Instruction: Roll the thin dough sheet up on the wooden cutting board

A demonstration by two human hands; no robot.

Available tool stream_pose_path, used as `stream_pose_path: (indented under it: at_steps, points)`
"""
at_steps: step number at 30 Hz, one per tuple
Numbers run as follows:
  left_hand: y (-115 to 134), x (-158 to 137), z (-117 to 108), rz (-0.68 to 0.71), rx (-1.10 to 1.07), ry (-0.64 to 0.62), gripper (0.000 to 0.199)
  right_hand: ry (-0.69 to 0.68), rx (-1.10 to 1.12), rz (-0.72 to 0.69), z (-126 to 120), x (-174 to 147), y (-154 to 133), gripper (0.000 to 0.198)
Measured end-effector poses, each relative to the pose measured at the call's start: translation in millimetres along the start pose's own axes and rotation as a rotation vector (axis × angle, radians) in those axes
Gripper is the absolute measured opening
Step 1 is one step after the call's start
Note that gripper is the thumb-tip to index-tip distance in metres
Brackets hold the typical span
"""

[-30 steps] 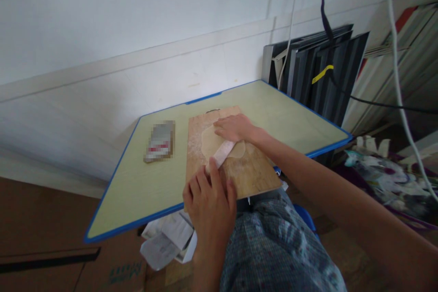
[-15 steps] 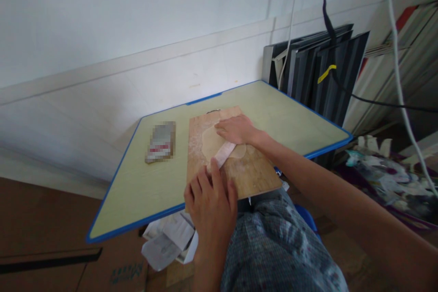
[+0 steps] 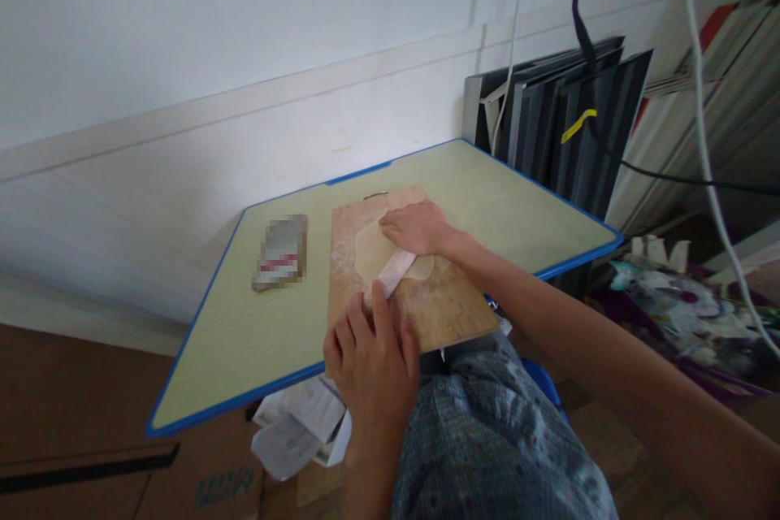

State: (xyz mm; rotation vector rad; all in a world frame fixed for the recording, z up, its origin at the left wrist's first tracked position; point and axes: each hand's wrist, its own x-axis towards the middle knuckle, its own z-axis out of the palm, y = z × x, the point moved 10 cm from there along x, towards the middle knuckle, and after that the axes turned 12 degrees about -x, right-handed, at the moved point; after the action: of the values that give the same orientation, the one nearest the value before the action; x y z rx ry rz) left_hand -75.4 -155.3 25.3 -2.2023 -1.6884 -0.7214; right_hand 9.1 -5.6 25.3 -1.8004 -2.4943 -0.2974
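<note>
A flour-dusted rolling pin [image 3: 397, 273] lies slantwise across a thin, flat sheet of dough [image 3: 370, 248]. Beneath the dough is a wooden board [image 3: 451, 317] with flour smeared over its left side. My left hand [image 3: 376, 353] is closed over the pin's near-left end, fingers bent forward. At the opposite end, my right hand [image 3: 418, 227] covers the pin with its palm, its fingers reaching over the far part of the dough. The pin's far tip is hidden under that hand.
The board rests on a pale green table [image 3: 505, 187] with a blue edge, against a white wall. A blurred-out flat item [image 3: 281, 252] lies left of the board. Dark panels [image 3: 561, 114] lean behind, cables hang at right, and a box of papers [image 3: 305, 418] stands below.
The whole view has shifted slightly left. Both hands stay on the rolling pin, and their place on the board has hardly changed.
</note>
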Motion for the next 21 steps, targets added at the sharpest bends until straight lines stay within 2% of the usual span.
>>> stream_pose_path:
  at_steps: [16, 21]
  points:
    - [-1.7, -1.8, 1.3, -0.02, -0.061, 0.041, 0.045, 0.017, 0.028, 0.057, -2.8, -2.8, 4.6, 0.041]
    - [-0.7, -2.7, -0.4, -0.002, -0.045, 0.069, 0.045, 0.059, 0.044, 0.091, -7.5, -5.5, 7.5, 0.04]
